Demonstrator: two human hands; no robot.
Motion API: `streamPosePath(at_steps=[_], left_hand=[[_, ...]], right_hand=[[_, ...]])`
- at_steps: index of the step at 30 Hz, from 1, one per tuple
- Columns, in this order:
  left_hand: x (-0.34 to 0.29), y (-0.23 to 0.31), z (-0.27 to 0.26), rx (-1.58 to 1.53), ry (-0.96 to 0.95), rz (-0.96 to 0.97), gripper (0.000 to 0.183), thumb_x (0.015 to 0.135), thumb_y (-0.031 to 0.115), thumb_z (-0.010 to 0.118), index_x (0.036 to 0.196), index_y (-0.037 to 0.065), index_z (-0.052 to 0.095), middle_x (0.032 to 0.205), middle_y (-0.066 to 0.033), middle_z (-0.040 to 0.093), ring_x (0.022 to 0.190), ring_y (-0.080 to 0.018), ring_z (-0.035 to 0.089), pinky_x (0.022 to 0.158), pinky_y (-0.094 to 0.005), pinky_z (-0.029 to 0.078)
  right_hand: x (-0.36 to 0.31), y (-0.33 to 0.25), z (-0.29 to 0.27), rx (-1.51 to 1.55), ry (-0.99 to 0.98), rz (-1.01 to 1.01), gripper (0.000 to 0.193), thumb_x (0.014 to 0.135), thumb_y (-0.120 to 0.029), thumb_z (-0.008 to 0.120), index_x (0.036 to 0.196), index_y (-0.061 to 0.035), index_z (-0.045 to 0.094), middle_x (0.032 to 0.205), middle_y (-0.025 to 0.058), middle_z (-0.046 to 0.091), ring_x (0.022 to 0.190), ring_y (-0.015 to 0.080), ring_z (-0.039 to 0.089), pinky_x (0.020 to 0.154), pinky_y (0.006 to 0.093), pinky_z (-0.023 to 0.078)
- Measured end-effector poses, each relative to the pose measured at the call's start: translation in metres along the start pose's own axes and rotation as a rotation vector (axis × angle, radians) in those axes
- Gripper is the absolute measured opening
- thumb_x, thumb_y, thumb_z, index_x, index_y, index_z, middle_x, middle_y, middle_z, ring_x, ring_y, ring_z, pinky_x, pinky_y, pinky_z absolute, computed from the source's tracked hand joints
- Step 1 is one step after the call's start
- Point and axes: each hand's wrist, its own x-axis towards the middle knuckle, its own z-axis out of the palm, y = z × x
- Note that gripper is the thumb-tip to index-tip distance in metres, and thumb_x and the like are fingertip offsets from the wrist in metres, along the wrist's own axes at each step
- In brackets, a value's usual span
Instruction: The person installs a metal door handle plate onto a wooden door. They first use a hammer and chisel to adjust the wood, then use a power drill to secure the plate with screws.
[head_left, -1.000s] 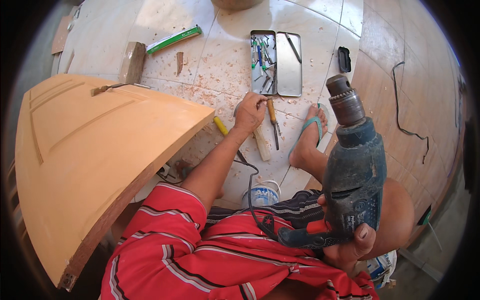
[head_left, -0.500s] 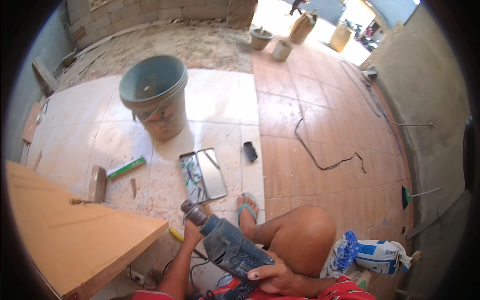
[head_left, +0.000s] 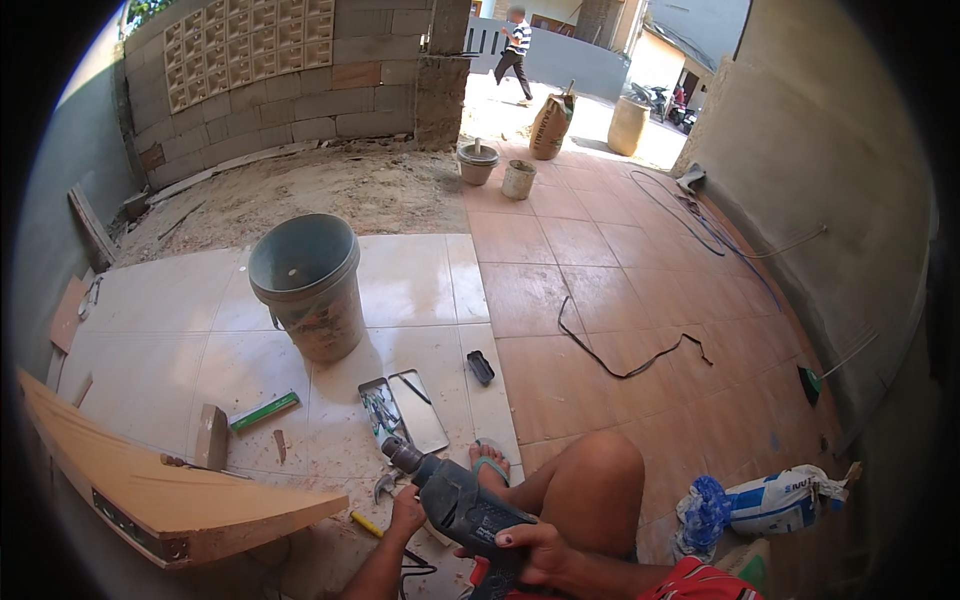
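A dark blue power drill is in my right hand, which wraps round its rear grip with the thumb on top. The drill's metal chuck points forward and to the left; I cannot make out a bit in it. My left hand is curled closed beside the front of the drill, and what its fingers hold is hidden. Near that hand shows a hammer head. A yellow-handled tool lies by my left forearm. Beyond the chuck, an open metal case holds several bits and small parts.
A wooden door panel with a lock fitting in its edge stands at left. Ahead are a large bucket, a green-and-white box, a wood block and a black case. A black cable and a white-blue sack lie right.
My view has tilted up, so the floor things sit lower and more of the street shows. The drill stays in my right hand, my left hand beside it. A distant person shows more fully.
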Motion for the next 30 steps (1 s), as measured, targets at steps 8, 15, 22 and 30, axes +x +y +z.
streamPosePath(at_steps=[8,15,22,30], left_hand=[[-0.027,0.017,0.002,0.308,-0.092,-0.174,0.024,0.091,0.018,0.072,0.110,0.003,0.074,0.100,-0.0201,0.073,0.093,-0.0360,0.071,0.085,-0.0439,0.056],[-0.041,0.023,-0.013,0.272,0.050,-0.387,0.024,0.091,0.015,0.073,0.112,0.003,0.076,0.100,-0.0173,0.075,0.093,-0.0314,0.073,0.086,-0.0389,0.058],[-0.011,0.015,0.027,0.320,-0.104,-0.483,0.031,0.090,0.022,0.077,0.115,0.005,0.073,0.106,-0.0175,0.073,0.102,-0.0336,0.072,0.091,-0.0431,0.058],[0.024,0.031,0.052,0.693,-0.238,-0.434,0.047,0.086,0.030,0.085,0.121,0.009,0.063,0.120,-0.0153,0.061,0.106,-0.0356,0.068,0.090,-0.0463,0.059]], right_hand=[[0.011,-0.025,0.002,0.005,-0.188,-0.137,0.075,0.078,-0.020,0.073,0.143,0.0093,0.050,0.121,0.0252,0.071,0.101,0.0374,0.075,0.093,0.0468,0.062],[0.001,-0.041,0.009,0.007,-0.386,-0.296,0.083,0.092,-0.051,0.072,0.148,0.0033,0.043,0.109,0.0179,0.058,0.091,0.0275,0.064,0.076,0.0471,0.059],[-0.001,-0.050,-0.015,0.083,-0.284,-0.347,0.082,0.093,-0.048,0.071,0.148,0.0028,0.040,0.107,0.0198,0.057,0.074,0.0269,0.069,0.076,0.0512,0.059],[0.008,-0.049,-0.011,0.048,-0.093,-0.252,0.083,0.087,-0.048,0.072,0.138,0.0132,0.045,0.105,0.0259,0.061,0.078,0.0322,0.073,0.080,0.0577,0.060]])
